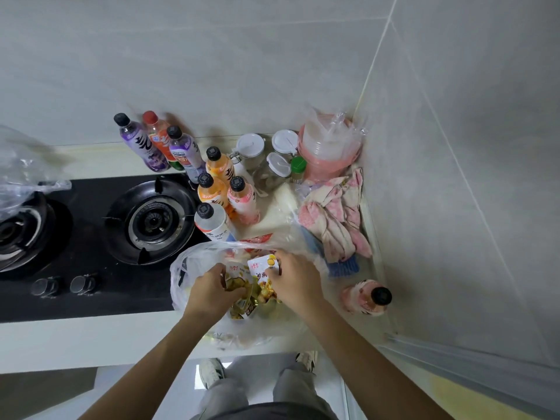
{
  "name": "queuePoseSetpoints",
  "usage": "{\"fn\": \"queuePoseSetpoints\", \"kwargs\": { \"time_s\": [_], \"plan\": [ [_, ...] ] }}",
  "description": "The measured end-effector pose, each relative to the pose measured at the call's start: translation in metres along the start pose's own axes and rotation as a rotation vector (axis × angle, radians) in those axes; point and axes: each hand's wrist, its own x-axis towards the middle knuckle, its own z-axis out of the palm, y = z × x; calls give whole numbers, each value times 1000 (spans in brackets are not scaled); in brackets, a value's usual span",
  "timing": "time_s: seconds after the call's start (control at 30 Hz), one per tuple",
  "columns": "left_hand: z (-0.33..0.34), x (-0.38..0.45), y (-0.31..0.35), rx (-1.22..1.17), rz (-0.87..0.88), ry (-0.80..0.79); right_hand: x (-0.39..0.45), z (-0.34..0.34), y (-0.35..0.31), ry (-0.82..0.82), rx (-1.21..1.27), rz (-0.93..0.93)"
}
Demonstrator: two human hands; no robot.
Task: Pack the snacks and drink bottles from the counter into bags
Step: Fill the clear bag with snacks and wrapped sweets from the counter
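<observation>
1. Both of my hands are inside the clear bag on the desk: left hand closed on yellow snack packets, right hand pinching a white packet, settling them low.
2. Seven bottles stand by the stove, another bottle at my right, unpacked.

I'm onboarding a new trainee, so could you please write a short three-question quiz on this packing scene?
1. True or false: the pink-labelled drink bottle with a black cap near the right wall stands apart from the other bottles.
2. Which holds snack packets? A: the clear plastic bag under the hands; B: the black gas hob.
3. How many orange-labelled drink bottles with black caps stand beside the hob?

Key: 1 true. 2 A; the left hand and right hand both grip packets in it. 3 two.
</observation>
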Motion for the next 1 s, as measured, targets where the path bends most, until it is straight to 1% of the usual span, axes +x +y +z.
{"fn": "queuePoseSetpoints", "kwargs": {
  "time_s": [0.1, 0.17, 0.2, 0.27, 0.33, 0.47, 0.53, 0.6, 0.7, 0.8, 0.9, 1.0],
  "plan": [
    [0, -1, -3, 194, 66, 59, 2, -1, -1, 0, -89, -35],
    [0, -5, -5, 316, 140, 130, 2, -6, 0, 57, -94, -67],
    [-1, -7, -5, 338, 182, 162, 3, -9, 1, 102, -77, -85],
    [-2, -11, -3, 344, 263, 202, 5, -15, 6, 189, -32, -118],
    [-3, -11, 3, 325, 327, 214, 11, -22, 11, 241, 5, -144],
    [0, 3, 21, 340, 492, 221, 30, -40, 16, 246, 26, -128],
    [4, 14, 33, 357, 560, 191, 51, -46, 20, 236, 16, -119],
    [10, 26, 46, 376, 556, 122, 78, -49, 23, 169, 10, -100],
    [20, 42, 58, 434, 474, 22, 121, -47, 25, -10, -32, -88],
    [30, 53, 54, 469, 445, 5, 160, -38, 26, -151, -91, -158],
    [37, 62, 43, 439, 447, -2, 194, -24, 23, -274, -152, -247],
    [39, 68, 34, 403, 448, -3, 217, -12, 12, -347, -179, -319]
  ]
}}
